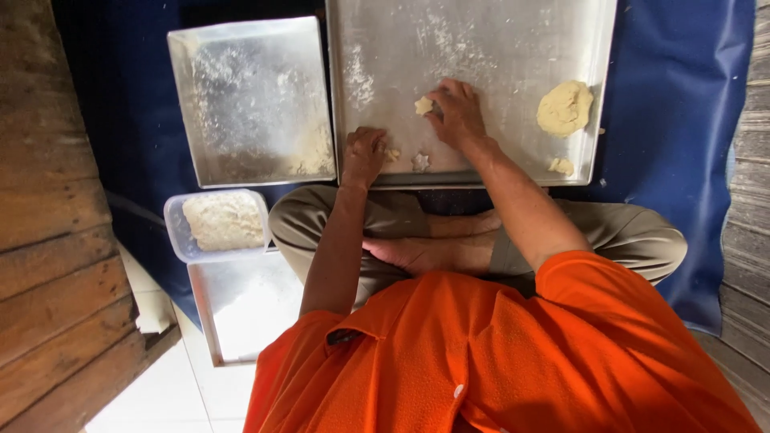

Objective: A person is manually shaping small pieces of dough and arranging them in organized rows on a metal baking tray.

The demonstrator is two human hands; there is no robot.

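I sit cross-legged in front of a large floured metal tray. My left hand rests on the tray's near edge, fingers curled over a small bit of dough. My right hand is further in on the tray, its fingertips pinching a small star-shaped dough piece. Another star-shaped piece lies flat on the tray between my hands. A flattened lump of pale dough sits at the tray's right side, with a small scrap below it.
A smaller floured metal tray lies to the left on the blue mat. A clear plastic tub of crumbly dough stands near my left knee, above a third metal tray. Wooden planks flank both sides.
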